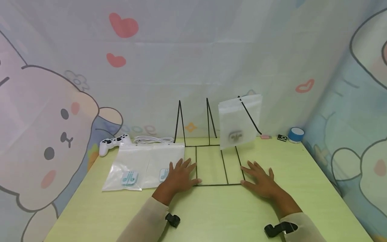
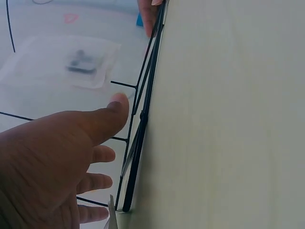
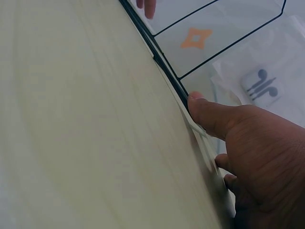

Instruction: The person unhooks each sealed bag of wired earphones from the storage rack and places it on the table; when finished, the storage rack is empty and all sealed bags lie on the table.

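A black wire rack (image 1: 211, 185) rests on the table, with tall bent wire prongs rising at its back. My left hand (image 1: 179, 178) is spread at the rack's left front corner, its thumb beside the front bar. At the right side bar my right hand (image 1: 261, 181) lies with fingers extended, fingertips right at the wire. From the rightmost prong hangs a frosted plastic bag (image 1: 228, 116) holding dark earphones (image 3: 262, 88). Left of the rack lie clear plastic bags (image 1: 136, 158) with a pale blue earphone case (image 1: 130, 178) and another case (image 1: 164, 174), partly covered by my left hand.
A white game controller (image 1: 113, 143) and a coiled white cable (image 1: 154, 139) sit behind the flat bags. Toward the back right are a pink block (image 1: 265, 136), a small black device (image 1: 282, 138) and a blue-and-white round item (image 1: 296, 134). A printed cloth backdrop (image 1: 193, 60) surrounds the table.
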{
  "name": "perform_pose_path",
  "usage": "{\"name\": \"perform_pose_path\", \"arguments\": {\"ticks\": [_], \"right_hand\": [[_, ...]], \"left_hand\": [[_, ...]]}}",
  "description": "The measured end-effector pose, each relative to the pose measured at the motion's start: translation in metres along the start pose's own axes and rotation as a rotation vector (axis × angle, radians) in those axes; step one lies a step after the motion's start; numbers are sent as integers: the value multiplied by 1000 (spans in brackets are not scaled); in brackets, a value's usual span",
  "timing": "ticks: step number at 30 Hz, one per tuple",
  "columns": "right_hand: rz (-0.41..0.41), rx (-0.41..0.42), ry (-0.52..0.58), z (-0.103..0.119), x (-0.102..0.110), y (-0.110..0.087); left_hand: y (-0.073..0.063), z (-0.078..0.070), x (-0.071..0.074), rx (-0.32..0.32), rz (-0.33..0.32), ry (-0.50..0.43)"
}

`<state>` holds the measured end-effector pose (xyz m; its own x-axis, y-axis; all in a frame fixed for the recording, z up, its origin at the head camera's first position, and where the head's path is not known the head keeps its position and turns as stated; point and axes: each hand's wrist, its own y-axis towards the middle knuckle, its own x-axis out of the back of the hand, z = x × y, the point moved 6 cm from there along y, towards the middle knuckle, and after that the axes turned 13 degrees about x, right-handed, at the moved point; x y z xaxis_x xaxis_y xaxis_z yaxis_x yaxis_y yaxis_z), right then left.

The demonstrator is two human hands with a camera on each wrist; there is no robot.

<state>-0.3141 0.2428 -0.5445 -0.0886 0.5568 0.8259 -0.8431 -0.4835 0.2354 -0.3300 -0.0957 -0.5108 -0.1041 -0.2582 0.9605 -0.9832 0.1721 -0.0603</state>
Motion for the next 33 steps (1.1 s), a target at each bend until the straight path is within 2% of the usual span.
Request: {"name": "perform_pose_path", "arguments": {"ticks": [7,19,26,33], "right_hand": [[5,-4,0,-1,2,0],[-2,-4,17,2,1,-2],[4,-9,7,1,2,-3],[9,-10,0,-1,1,-2]], "left_hand": [[2,2,-4,-26,-20,47],[-1,0,-6,-92,-14,100],[0,1,-11,-123,-19,88],[-2,1,-11,-116,14,60]]}}
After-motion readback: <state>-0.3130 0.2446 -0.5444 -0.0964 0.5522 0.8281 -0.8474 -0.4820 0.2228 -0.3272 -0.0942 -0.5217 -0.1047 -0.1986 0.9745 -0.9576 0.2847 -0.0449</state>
